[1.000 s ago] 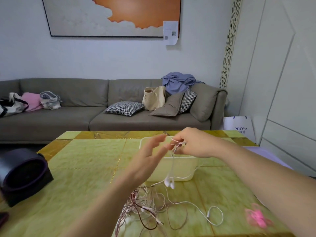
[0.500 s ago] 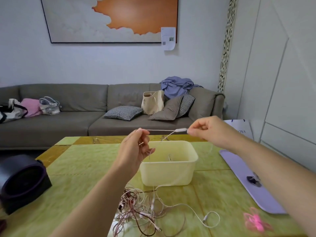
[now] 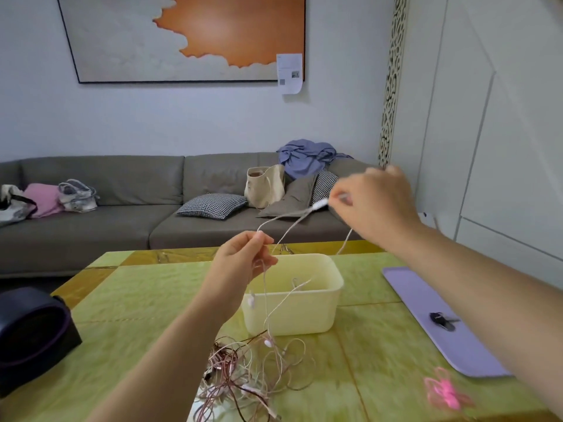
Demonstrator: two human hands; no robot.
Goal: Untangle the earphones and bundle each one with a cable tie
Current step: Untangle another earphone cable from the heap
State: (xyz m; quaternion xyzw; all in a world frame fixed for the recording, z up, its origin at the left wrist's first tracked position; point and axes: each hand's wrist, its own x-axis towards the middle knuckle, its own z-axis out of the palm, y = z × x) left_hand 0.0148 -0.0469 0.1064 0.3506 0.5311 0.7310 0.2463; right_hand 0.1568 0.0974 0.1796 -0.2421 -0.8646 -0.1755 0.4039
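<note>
I am pinching one white earphone (image 3: 319, 205) between both hands, lifting it above the tabletop (image 3: 137, 300) so that its own weight is pulling it free of the others. My right hand (image 3: 374, 205) is raised high over the far right part of the tabletop, with fingertips closed on the wire just beside its small white inline piece. My left hand (image 3: 243, 260) is sitting lower, in front of the cream tub (image 3: 292, 312), with thumb and fingers gripping the wire farther along. Between them the strand is sagging in a loose arc. Below my left hand it is dropping past the tub wall into the tangle (image 3: 240, 376) of pink and white wires lying at the near edge, so I judge this earphone only partly freed. The blurred pink pieces (image 3: 443, 394) near the near right corner are probably the cable ties, waiting within reach. A purple mat (image 3: 426, 300) with keys (image 3: 441, 320) is lying along the right edge.
</note>
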